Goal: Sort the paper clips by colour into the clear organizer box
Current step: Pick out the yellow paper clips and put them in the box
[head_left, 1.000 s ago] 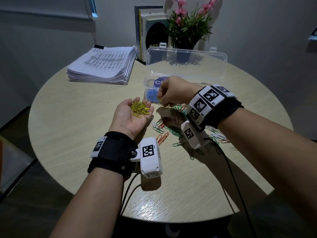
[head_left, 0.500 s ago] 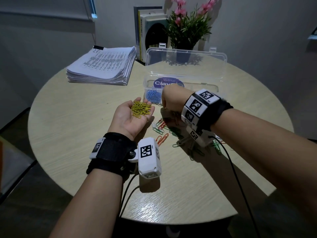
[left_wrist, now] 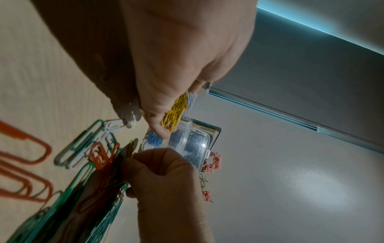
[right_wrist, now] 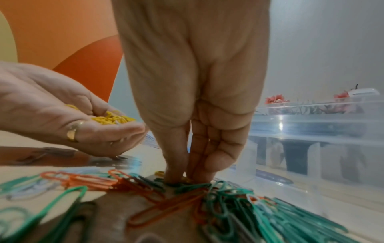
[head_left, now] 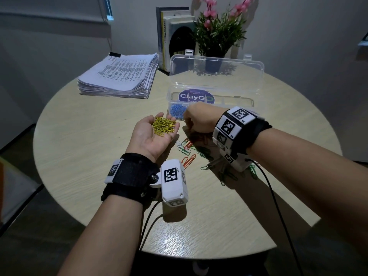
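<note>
My left hand [head_left: 153, 136] lies palm up above the table, cupped, with a heap of yellow paper clips [head_left: 164, 125] on its palm. Just to its right, my right hand [right_wrist: 182, 178] points down into the mixed pile of green, orange and white clips [head_left: 191, 146]. Its thumb and fingertips [right_wrist: 174, 176] are pinched together on the table, and a bit of yellow clip shows between them. Behind both hands stands the clear organizer box [head_left: 253, 100] with its lid up. Blue clips [head_left: 177, 110] fill its left compartment.
A thick stack of printed paper [head_left: 119, 76] lies at the back left. Upright books [head_left: 169, 36] and a potted plant with pink flowers [head_left: 217, 32] stand behind the box. The round table's front edge [head_left: 199, 253] is close to me. Wrist-camera cables [head_left: 274, 196] trail across it.
My right hand has dropped from beside the left palm down onto the mixed pile and closed its fingertips there. The left hand has stayed still with the yellow clips.
</note>
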The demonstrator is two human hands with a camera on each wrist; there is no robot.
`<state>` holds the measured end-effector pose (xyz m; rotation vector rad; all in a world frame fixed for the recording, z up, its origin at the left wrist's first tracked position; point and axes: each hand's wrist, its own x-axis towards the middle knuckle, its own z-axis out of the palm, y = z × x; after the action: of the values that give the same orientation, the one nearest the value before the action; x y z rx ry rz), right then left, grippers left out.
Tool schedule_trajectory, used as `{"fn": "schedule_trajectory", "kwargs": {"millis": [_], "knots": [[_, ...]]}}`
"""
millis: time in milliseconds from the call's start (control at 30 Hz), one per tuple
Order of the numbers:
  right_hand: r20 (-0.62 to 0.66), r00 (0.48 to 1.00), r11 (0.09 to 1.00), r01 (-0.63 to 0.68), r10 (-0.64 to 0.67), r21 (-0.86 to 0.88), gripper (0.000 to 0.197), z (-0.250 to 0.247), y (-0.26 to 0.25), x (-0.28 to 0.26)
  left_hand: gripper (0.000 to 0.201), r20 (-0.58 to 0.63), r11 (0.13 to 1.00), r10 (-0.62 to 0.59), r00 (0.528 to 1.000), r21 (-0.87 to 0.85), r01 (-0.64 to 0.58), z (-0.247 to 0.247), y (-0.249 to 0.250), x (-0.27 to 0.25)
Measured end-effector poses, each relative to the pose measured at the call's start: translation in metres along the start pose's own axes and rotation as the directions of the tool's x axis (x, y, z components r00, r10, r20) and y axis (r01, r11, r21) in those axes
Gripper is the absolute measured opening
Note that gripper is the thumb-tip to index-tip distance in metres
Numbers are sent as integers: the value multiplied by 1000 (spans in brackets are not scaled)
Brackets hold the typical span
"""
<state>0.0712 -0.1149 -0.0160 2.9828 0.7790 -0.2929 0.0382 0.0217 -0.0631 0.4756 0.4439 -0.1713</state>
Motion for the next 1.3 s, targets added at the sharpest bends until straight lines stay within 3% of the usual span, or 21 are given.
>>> {"fn": "schedule_trajectory", "kwargs": {"millis": [400, 600, 733, 833, 900, 1033, 1100, 1200, 1300], "knots": [[-45, 999, 995, -22, 27, 99, 20, 5, 5, 3, 33, 8, 1000, -6, 1000, -19, 6, 0, 1, 0], [3, 1000, 997, -15, 15, -75, 26, 5, -1, 2, 33, 14, 1000, -6, 1000, -29, 7, 0, 1, 0], [8, 1000, 997, -19, 20, -73, 30, 6, -2, 0, 33, 14, 1000, -6, 1000, -26, 6, -1, 0, 0], [-22, 1000, 999, -20, 21, 38, 24, 4, 2, -2, 32, 20, 1000, -8, 1000, -25, 9, -1, 1, 1], [-115, 993, 983, -3, 24, 181, 16, -2, 5, -1, 31, 24, 1000, -10, 1000, -13, 11, 0, 0, 1], [-286, 956, 879, 78, 68, 469, 11, -18, 1, 1, 31, 37, 999, -16, 999, 43, 15, 7, -6, 0], [-287, 956, 825, 114, 60, 553, 12, -23, -5, 0, 32, 56, 998, -31, 998, 55, 28, 11, -11, -1], [-259, 966, 823, 131, 21, 553, 15, -26, -8, -4, 33, 70, 994, -54, 996, 103, 47, 19, -15, -5], [-257, 963, 795, 96, 78, 599, 16, -32, 5, -11, 34, 70, 997, -53, 996, 52, 50, 27, -13, -7]]}}
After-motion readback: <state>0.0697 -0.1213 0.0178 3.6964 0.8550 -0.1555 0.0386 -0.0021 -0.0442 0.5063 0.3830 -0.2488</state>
